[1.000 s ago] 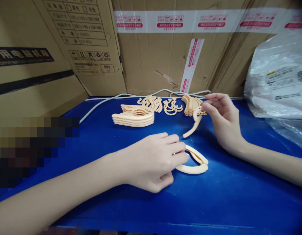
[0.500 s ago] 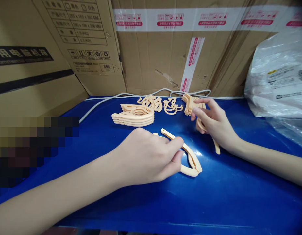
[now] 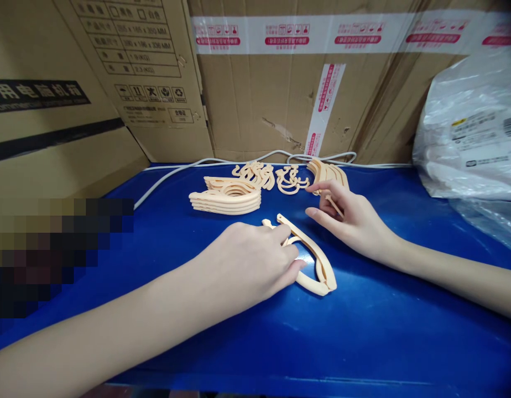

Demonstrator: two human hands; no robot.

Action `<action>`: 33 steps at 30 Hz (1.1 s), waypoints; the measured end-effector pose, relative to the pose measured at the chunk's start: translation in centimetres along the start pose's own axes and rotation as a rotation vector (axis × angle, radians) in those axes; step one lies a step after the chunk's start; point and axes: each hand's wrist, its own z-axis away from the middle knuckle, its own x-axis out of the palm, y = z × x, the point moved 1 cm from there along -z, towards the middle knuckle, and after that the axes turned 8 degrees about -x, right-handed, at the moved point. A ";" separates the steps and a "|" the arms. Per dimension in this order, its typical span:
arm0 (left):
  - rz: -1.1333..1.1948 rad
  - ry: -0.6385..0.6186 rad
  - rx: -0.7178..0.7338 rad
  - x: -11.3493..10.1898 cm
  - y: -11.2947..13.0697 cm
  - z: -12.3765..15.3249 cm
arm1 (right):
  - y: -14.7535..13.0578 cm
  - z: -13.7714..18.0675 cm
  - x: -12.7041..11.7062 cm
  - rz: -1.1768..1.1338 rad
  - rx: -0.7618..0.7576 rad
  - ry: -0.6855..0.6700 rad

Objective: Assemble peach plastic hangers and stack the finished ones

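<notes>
My left hand (image 3: pixel 255 265) grips a folded peach plastic hanger piece (image 3: pixel 311 260) on the blue table (image 3: pixel 363 331), fingers closed around its near end. Just right of it, my right hand (image 3: pixel 350 221) holds a thin curved peach arm piece (image 3: pixel 334 205) in its curled fingers, mostly hidden by the palm. Behind my hands lie a stack of folded hangers (image 3: pixel 226 196), a row of small hook pieces (image 3: pixel 272 177) and a stack of arm pieces (image 3: pixel 328 172).
Cardboard boxes (image 3: pixel 255 77) wall the back and left of the table. A white cable (image 3: pixel 176 171) runs along the back edge. A crinkled plastic bag (image 3: pixel 471 132) lies at the right. A blurred patch covers the left.
My right hand has carried the curved arm piece from the back stack down toward the folded hanger. My left hand lifted and turned the folded hanger so it points away.
</notes>
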 end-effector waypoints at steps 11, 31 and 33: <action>0.033 -0.105 -0.034 0.3 -0.3 -0.3 | -1.0 0.8 -0.6 0.103 -0.193 0.036; -0.040 -0.064 -0.056 1.2 -1.7 -0.9 | -0.5 0.2 0.3 0.343 -0.075 -0.145; -0.088 -0.008 -0.037 1.3 -1.9 -0.9 | -0.5 0.2 0.3 0.348 -0.119 -0.119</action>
